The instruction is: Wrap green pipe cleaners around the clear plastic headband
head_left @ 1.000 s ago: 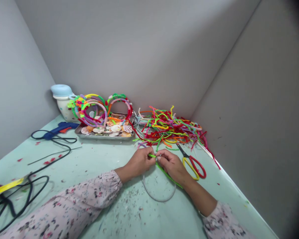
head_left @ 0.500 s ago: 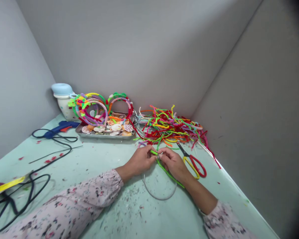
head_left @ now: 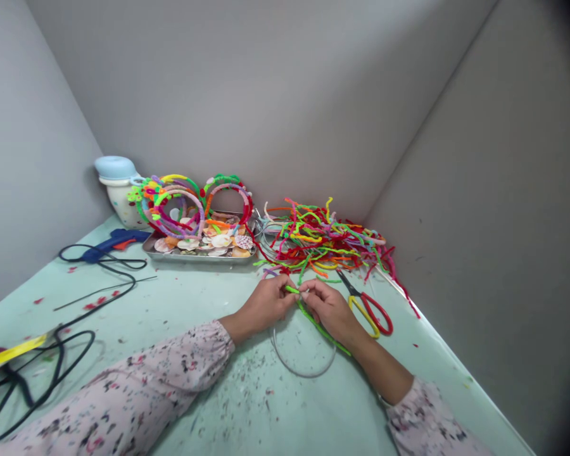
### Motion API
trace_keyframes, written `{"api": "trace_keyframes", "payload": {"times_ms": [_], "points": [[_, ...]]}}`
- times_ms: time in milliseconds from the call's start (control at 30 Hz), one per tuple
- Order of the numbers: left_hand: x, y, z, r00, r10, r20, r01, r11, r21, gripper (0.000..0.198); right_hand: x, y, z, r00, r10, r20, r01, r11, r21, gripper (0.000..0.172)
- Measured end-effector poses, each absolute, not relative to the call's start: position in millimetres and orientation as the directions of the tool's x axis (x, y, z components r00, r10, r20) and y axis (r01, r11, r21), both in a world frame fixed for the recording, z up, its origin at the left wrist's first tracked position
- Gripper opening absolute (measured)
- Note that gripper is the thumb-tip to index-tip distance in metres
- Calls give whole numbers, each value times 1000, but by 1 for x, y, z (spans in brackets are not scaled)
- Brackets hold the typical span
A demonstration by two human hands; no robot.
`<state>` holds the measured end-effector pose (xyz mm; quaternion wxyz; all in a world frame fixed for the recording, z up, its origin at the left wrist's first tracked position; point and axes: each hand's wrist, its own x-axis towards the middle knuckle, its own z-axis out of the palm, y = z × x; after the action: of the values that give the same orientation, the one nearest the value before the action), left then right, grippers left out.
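Observation:
My left hand pinches a bright green pipe cleaner near a grey headband. Fingertips of my right hand press together at the same spot, on the green wrap where it meets the band. A long tail of the pipe cleaner runs down to the right under my right wrist. The headband's curve hangs toward me between my wrists, and its upper part is hidden by my fingers. Just right of my right hand lie scissors with one red and one yellow handle.
A heap of colourful pipe cleaners lies at the back. Left of it, a metal tray holds shells and wrapped headbands. A blue glue gun, its black cord and a blue-lidded cup are farther left.
Both hands stay at the same place on the headband, with only small finger movements at the green wrap. The whole view has shifted slightly.

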<state>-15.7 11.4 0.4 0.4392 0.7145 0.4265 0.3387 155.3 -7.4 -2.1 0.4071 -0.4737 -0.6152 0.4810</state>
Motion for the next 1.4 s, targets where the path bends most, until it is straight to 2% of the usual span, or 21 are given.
{"api": "trace_keyframes", "payload": {"times_ms": [400,700,1400], "points": [[-15,10,3,417,903,102,283,-236,929,14,156,-8,-3,-216,975,56,230,106,-967,18],[-16,9,6,384,913,136,340,-276,899,13,155,-8,-1,-218,974,58,245,112,-963,17],[-15,10,4,365,918,156,349,-291,891,12,155,-8,0,-215,975,60,263,117,-958,16]]}}
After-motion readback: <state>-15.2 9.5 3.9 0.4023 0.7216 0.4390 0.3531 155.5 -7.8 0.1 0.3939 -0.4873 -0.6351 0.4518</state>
